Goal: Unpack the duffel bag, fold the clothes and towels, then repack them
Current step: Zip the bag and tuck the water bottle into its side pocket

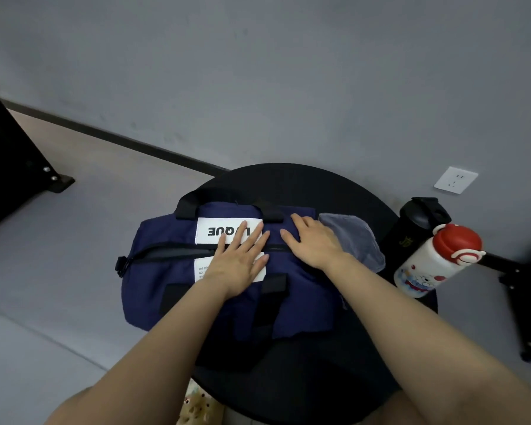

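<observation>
Both hands, left hand [238, 265] and right hand [314, 242], lie spread flat on the bag [154, 271]; advice: pin fabric, draw zipper [172, 251] steadily.

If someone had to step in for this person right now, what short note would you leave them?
Left hand and right hand: both flat, fingers straight, pressing on top of the navy duffel bag, holding nothing.
The bag lies on the round black table, its zipper looking closed.
A grey towel lies beside the bag's right end.
Whether this is before unpacking or after repacking cannot be told.
</observation>
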Demonstrator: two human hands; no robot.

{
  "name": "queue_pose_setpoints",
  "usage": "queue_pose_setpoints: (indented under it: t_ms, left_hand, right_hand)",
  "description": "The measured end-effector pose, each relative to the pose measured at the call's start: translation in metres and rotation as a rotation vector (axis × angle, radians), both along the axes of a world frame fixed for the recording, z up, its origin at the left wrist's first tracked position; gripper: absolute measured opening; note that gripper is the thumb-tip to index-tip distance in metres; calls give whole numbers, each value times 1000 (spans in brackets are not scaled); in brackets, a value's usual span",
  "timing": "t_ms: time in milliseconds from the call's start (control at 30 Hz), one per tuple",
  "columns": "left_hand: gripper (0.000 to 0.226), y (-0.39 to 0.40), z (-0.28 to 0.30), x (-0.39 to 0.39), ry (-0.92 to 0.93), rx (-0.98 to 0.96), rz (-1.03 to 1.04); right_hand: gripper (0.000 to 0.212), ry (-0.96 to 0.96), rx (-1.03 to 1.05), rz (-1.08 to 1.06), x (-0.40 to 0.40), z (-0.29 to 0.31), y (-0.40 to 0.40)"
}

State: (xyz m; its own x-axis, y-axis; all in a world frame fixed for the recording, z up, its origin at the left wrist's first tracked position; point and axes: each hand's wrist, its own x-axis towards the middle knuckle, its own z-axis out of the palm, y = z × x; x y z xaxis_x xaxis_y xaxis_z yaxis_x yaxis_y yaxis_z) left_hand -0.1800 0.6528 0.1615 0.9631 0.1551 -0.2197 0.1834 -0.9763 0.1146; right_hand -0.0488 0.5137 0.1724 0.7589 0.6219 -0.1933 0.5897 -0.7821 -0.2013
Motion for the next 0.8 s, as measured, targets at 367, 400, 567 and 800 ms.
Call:
queue_pose_setpoints:
  t_ms: [367,400,567,800]
  left_hand:
    - [55,6,25,-26,124,-3,-53]
    - [55,4,31,-25,115,-16,-21]
    - [58,-27,54,-18,-259,-177,196]
    - [71,-120,41,-14,-53,25,-11]
  right_hand:
    - [71,99,-65,22,-40,21,-27]
    - [68,85,-7,14,-39,24,-33]
    - [61,102,217,-121,-27,23,-80]
    - [57,-151,284,-262,-5,24,-136]
